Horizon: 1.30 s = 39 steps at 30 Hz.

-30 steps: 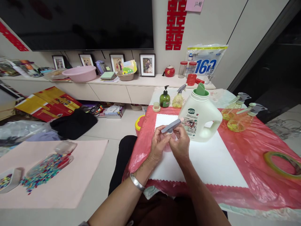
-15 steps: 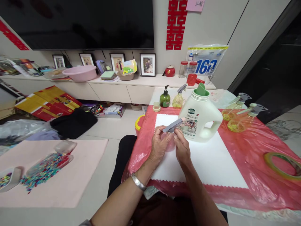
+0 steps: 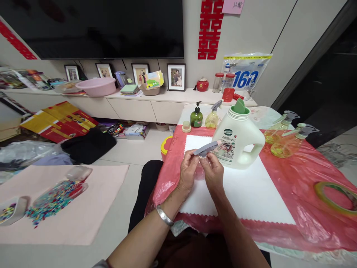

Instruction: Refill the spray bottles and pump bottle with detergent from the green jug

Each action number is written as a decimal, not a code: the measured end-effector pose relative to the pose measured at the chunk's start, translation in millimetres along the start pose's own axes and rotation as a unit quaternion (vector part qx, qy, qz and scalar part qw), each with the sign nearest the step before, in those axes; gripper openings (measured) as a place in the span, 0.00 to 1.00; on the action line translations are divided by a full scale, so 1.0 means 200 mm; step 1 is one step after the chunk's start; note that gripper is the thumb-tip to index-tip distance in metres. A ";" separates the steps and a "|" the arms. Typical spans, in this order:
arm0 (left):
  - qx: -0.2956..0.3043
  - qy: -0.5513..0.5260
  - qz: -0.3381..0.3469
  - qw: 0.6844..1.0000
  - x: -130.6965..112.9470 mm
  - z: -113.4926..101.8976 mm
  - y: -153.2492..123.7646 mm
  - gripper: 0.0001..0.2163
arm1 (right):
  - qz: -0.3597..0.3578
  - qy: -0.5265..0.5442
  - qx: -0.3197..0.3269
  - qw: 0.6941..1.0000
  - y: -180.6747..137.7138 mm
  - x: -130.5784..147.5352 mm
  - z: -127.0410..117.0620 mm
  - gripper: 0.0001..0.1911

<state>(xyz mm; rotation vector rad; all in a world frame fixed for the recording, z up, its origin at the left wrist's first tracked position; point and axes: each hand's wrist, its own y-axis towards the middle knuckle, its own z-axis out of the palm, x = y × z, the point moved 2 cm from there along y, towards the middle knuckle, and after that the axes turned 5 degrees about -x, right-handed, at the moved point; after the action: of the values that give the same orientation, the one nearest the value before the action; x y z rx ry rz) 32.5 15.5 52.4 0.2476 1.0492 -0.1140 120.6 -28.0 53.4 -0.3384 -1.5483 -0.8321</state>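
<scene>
My left hand (image 3: 188,173) is wrapped round a small clear pink spray bottle (image 3: 198,172) held over the white sheet (image 3: 245,193). My right hand (image 3: 214,174) pinches the neck of that bottle just under its grey trigger head (image 3: 205,149). Most of the bottle's body is hidden between my hands. Right behind my hands stands a big white detergent jug (image 3: 240,137) with a green funnel (image 3: 239,106) in its mouth.
A red plastic cover (image 3: 306,186) lies over the table. Two yellow-filled spray bottles (image 3: 281,143) stand at right, a green pump bottle (image 3: 196,116) and another sprayer (image 3: 212,117) at the back. A tape roll (image 3: 336,195) lies at right. Coloured beads (image 3: 50,201) are on a pink mat at left.
My hands have shifted a little round the spray bottle's neck; the right fingers closed back in under the trigger head. Everything else stays put.
</scene>
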 end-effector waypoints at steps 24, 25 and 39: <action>0.009 0.017 -0.010 1.000 0.02 0.00 0.01 0.16 | -0.008 -0.019 0.127 0.992 0.06 0.02 -0.06 0.16; 0.011 0.006 -0.014 1.000 0.02 0.00 0.01 0.15 | -0.011 -0.027 0.125 0.992 0.06 0.03 -0.06 0.16; -0.008 -0.030 -0.018 0.999 0.01 0.00 0.00 0.07 | -0.022 -0.052 0.037 0.998 0.04 0.01 -0.04 0.14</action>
<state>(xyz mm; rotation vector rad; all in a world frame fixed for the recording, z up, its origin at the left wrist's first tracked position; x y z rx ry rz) 33.9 16.0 50.7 0.2091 0.9953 -0.1439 130.9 -28.7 58.2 -0.2987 -1.6834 -0.8005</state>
